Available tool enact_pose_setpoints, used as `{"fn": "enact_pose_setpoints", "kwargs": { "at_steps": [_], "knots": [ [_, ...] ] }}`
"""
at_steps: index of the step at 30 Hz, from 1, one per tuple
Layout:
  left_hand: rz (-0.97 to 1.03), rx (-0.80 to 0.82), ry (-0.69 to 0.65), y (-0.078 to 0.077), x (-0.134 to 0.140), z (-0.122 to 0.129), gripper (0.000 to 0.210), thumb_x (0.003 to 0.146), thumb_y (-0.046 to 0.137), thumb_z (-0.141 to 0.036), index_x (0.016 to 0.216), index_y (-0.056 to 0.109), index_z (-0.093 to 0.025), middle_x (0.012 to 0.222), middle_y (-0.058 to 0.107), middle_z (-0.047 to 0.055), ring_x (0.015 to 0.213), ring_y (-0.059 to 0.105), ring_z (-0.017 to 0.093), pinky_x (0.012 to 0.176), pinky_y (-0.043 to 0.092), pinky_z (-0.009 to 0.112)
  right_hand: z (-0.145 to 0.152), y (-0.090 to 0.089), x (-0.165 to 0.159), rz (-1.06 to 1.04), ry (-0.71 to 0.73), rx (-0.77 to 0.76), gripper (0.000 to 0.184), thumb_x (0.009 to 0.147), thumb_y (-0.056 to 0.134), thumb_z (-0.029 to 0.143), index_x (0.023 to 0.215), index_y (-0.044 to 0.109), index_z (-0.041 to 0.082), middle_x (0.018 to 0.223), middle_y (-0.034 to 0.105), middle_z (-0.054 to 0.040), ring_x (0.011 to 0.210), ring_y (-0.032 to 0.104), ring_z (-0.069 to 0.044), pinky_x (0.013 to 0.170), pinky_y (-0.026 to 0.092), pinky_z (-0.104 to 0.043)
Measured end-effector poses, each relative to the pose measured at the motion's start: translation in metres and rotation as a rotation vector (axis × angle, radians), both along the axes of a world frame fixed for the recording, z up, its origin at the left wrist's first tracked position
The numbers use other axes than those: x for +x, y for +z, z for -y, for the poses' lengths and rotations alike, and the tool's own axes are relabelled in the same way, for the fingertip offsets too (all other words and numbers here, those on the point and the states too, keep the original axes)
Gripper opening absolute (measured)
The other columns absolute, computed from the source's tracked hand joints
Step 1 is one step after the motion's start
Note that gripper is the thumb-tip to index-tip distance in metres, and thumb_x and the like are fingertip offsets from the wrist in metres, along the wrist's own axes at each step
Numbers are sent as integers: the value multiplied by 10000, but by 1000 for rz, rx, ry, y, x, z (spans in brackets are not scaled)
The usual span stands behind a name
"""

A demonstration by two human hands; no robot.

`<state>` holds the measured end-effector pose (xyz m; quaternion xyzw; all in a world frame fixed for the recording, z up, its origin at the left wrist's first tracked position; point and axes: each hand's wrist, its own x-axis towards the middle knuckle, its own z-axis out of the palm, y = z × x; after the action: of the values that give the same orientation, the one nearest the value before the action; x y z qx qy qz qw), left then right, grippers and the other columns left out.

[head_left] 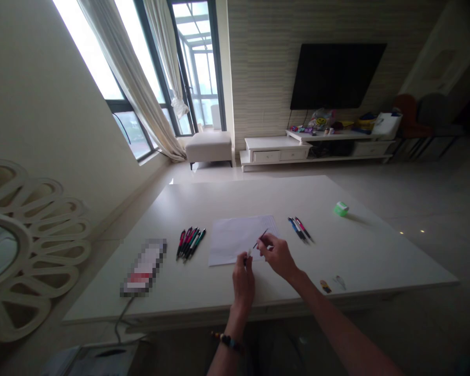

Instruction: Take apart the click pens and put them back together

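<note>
A slim dark stick [260,238] is being pinched, slanted, between the closed thumb and fingers of the right hand [279,256]. Just beside its lower end, a small pale piece [249,253] is being gripped in the closed fingertips of the left hand [243,284]. Both are being held above the near right part of the white paper [231,237]. Farther out on the table [368,250], a cluster of pens [187,242] is lying left of the paper, three pens [297,230] are lying to its right, and a green container [341,210] is standing beyond those. A drop is probably being risked: with so little surface being pinched, a slight slackening could let either part slip and roll toward the near edge. Bending is perhaps being risked too, should the stick be pressed against the piece out of line. The gripped end of the pale piece is being hidden by the left fingers, contact between the parts cannot be told, and the phone-like device [144,267] is being obscured by pixelation.
</note>
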<state>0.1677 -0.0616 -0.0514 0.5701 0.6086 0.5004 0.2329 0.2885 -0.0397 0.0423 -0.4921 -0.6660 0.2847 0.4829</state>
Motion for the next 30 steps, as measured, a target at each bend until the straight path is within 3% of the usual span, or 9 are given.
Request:
{"fn": "enact_pose_setpoints", "kwargs": {
  "at_steps": [3, 7, 12, 23, 27, 30],
  "knots": [
    [-4, -1, -2, 1, 0, 0, 251, 865, 397, -378, 996, 526, -207, 925, 646, 80, 852, 602, 191, 746, 440, 303, 0, 0, -1, -29, -37, -8, 191, 821, 477, 321, 769, 591, 177, 667, 635, -17, 521, 559, -115, 492, 428, -207],
    [2, 2, -13, 1, 1, 1, 253, 873, 388, -371, 1008, 520, -202, 934, 641, 79, 860, 601, 189, 754, 446, 309, 1, -2, -2, 73, 46, 34, 187, 803, 518, 312, 746, 626, 171, 652, 634, -18, 578, 563, -123, 543, 433, -213],
    [7, 47, -22, 0, 0, 1, 240, 876, 401, -352, 1007, 523, -193, 936, 637, 74, 845, 602, 180, 751, 454, 309, 0, -2, -3, -12, 88, -13, 220, 816, 531, 344, 905, 638, 173, 722, 655, -24, 574, 572, -115, 526, 444, -210],
    [47, 192, -82, -1, -2, 3, 280, 909, 332, -284, 1124, 480, -182, 1055, 581, 102, 967, 547, 178, 839, 430, 342, 7, -9, -13, 2, 75, -22, 226, 798, 561, 366, 715, 630, 167, 638, 631, -10, 556, 546, -110, 512, 412, -205],
    [33, 190, -49, 1, -1, 4, 266, 909, 334, -306, 1057, 520, -187, 983, 592, 83, 910, 547, 173, 813, 426, 333, 6, -18, -10, 0, 172, -94, 228, 794, 561, 377, 809, 670, 177, 687, 661, -19, 579, 571, -122, 518, 421, -212],
    [62, 189, 2, 2, -1, 6, 270, 907, 328, -338, 999, 527, -180, 920, 593, 69, 865, 545, 166, 779, 421, 306, -5, -35, 10, 89, 64, -138, 234, 795, 554, 333, 931, 675, 186, 762, 680, -38, 630, 599, -142, 589, 454, -236]
  ]
}}
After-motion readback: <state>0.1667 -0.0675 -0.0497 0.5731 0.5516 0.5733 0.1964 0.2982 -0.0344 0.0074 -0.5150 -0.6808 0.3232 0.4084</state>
